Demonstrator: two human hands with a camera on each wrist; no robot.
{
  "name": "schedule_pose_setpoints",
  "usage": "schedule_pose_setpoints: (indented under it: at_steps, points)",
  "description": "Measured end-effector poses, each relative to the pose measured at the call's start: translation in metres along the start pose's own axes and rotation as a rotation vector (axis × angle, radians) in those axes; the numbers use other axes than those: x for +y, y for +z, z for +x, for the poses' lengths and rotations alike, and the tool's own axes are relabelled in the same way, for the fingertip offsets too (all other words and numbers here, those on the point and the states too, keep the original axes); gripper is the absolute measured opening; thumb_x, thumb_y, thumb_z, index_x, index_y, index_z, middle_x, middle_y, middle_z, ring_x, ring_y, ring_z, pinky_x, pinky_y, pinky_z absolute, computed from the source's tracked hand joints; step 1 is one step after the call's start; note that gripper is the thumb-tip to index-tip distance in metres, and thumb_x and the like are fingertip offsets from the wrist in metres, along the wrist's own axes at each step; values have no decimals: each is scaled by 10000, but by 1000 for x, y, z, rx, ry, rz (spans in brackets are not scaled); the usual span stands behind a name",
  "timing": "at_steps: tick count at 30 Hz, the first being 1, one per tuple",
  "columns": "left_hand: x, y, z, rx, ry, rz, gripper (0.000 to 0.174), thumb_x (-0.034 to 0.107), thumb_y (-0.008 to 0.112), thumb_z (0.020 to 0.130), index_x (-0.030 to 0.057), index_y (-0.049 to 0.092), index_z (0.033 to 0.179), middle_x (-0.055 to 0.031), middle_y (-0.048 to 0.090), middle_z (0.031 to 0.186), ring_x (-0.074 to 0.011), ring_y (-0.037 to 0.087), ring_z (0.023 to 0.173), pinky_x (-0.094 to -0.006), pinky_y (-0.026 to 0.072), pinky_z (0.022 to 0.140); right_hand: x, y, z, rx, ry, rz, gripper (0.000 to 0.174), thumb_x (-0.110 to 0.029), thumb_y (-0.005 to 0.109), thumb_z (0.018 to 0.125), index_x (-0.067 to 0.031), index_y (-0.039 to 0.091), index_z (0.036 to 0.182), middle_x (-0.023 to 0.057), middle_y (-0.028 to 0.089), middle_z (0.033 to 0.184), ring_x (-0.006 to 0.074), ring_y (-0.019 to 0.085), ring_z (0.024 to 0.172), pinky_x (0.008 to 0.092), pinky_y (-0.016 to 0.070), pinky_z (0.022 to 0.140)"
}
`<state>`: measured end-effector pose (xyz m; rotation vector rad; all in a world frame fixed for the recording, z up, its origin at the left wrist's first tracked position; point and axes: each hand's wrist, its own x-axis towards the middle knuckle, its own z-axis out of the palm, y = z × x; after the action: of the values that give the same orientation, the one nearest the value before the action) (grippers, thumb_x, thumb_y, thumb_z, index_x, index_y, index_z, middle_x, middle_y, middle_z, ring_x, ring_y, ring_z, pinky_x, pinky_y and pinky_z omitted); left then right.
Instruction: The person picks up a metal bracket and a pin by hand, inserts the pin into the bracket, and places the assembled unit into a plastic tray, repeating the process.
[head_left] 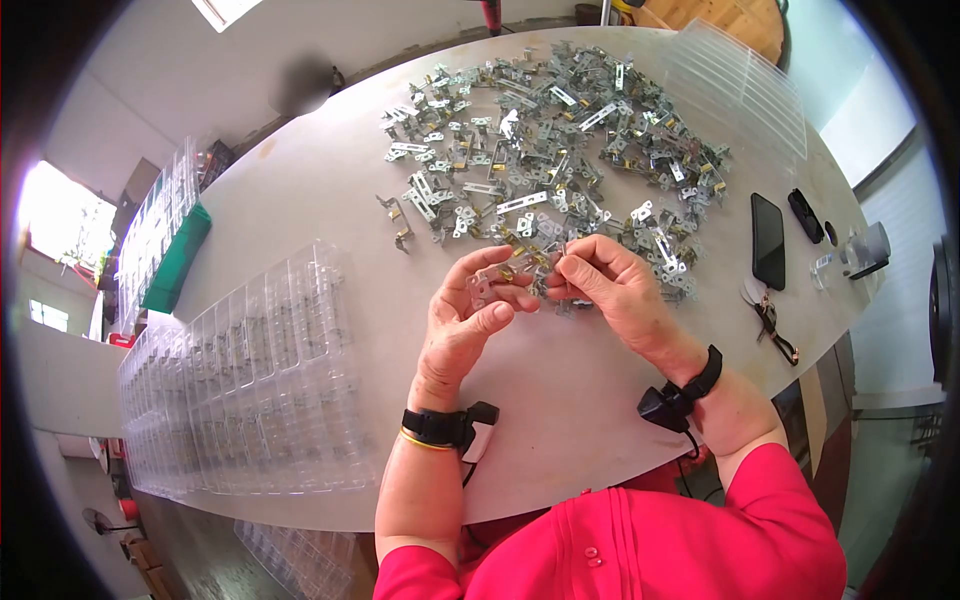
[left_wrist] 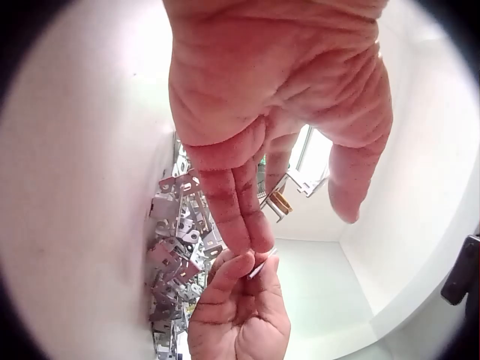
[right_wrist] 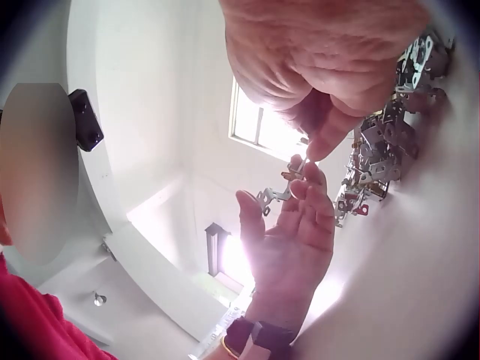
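Over the near side of the parts pile, my left hand (head_left: 452, 325) is turned palm up and holds a silver metal bracket (right_wrist: 276, 195) with a brass-coloured piece (left_wrist: 280, 202) on it. The bracket sits among the fingers, and the left thumb stands away from them in the left wrist view. Meeting those fingertips, my right hand (head_left: 628, 300) pinches a thin silver metal part (left_wrist: 257, 268) between thumb and fingers. I cannot tell whether that part belongs to the same bracket. Behind both hands spreads a large pile of similar metal brackets (head_left: 522, 202).
Clear plastic compartment trays (head_left: 290, 340) lie at left, with a green-sided tray stack (head_left: 178, 262) behind. Another clear tray (head_left: 735, 90) is at the back right. A phone (head_left: 768, 240), pliers (head_left: 770, 325), a dark case (head_left: 805, 215) and a cup (head_left: 865, 250) lie at right.
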<state>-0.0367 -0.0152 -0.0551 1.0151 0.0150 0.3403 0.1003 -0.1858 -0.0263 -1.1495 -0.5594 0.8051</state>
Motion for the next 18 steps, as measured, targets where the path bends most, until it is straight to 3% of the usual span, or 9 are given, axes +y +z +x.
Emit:
schedule_pose_setpoints:
  at_steps: [3, 8, 12, 14, 15, 17, 18]
  points:
    - [1, 4, -1, 27, -10, -21, 684, 148, 797, 847, 17, 458, 1426, -175, 640, 1194, -226, 689, 1005, -369, 518, 946, 1, 1, 0, -13, -1, 25, 147, -163, 596, 1025, -24, 626, 1060, 45, 647, 1005, 120, 649, 945, 301, 580, 862]
    - [-4, 2, 0, 175, -12, 46, 344, 135, 621, 1001, 28, 557, 1322, -135, 693, 1047, -231, 719, 902, -349, 569, 868, 4, -1, 1, -37, 11, 1, 155, -165, 593, 1026, -17, 626, 1057, 54, 669, 986, 129, 666, 920, 294, 577, 847]
    - [-4, -7, 1, 286, 88, 21, 277, 191, 553, 1045, 25, 589, 1264, -120, 710, 976, -232, 727, 806, -349, 597, 769, -6, 1, -2, -36, 16, -71, 138, -150, 598, 1022, -16, 626, 1035, 57, 684, 952, 128, 668, 877, 288, 570, 809]
    - [-4, -12, 2, 288, 117, 5, 277, 202, 553, 1045, 21, 593, 1251, -120, 711, 961, -230, 726, 785, -351, 601, 754, -17, -5, -6, -277, 64, -177, 115, -136, 606, 1009, -23, 624, 996, 48, 690, 913, 129, 666, 850, 281, 556, 773]
    - [-4, -13, 2, 289, 148, -11, 278, 213, 552, 1045, 18, 597, 1238, -121, 712, 945, -228, 724, 765, -354, 605, 738, -19, -6, -7, -277, 63, -177, 115, -136, 606, 1009, -23, 624, 996, 48, 690, 913, 129, 666, 850, 281, 556, 773]
    - [-4, -12, 2, 294, 151, -11, 280, 224, 548, 1047, 14, 601, 1224, -122, 711, 934, -224, 721, 750, -356, 608, 728, -22, -7, -10, -567, 154, -335, 108, -125, 622, 986, -25, 618, 946, 33, 690, 854, 114, 650, 796, 266, 531, 733]
    - [-4, -12, 2, 300, 153, -11, 284, 235, 544, 1049, 10, 604, 1211, -122, 711, 922, -219, 718, 735, -358, 610, 717, -22, -7, -11, -633, 102, -448, 115, -124, 646, 961, -22, 617, 916, 44, 678, 804, 104, 634, 765, 272, 511, 702]
